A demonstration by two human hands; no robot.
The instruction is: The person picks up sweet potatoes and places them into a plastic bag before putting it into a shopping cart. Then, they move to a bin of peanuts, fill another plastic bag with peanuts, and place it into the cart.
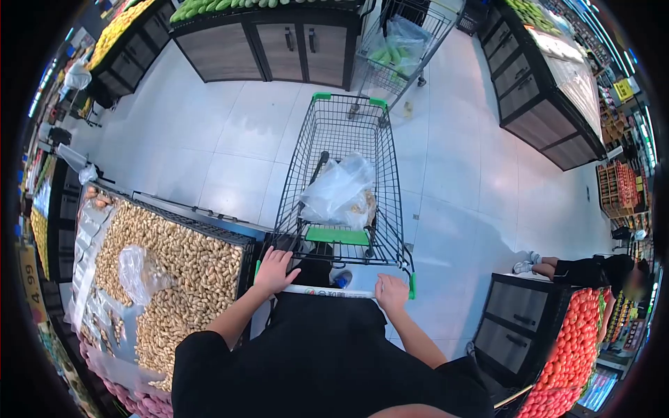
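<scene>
My left hand (275, 270) is on the left end of a shopping cart's handle (331, 291), its fingers over the bar. At the right end, my right hand (391, 291) grips the same handle. The wire shopping cart (348, 132) stands in front of me, with green corner pieces and a green flap (337, 236). Inside it lies a translucent plastic bag (339, 187) with something brownish at its right side; the contents are hard to make out. The undersides of both hands are hidden.
To my left is a peanut bin (188, 292) with a plastic bag (139, 273) on it. Another cart (411, 49) holding bagged green produce stands ahead. Tomatoes (568, 348) and a person (592, 268) are at right. Cabinets (261, 52) line the far side of the tiled floor (446, 174).
</scene>
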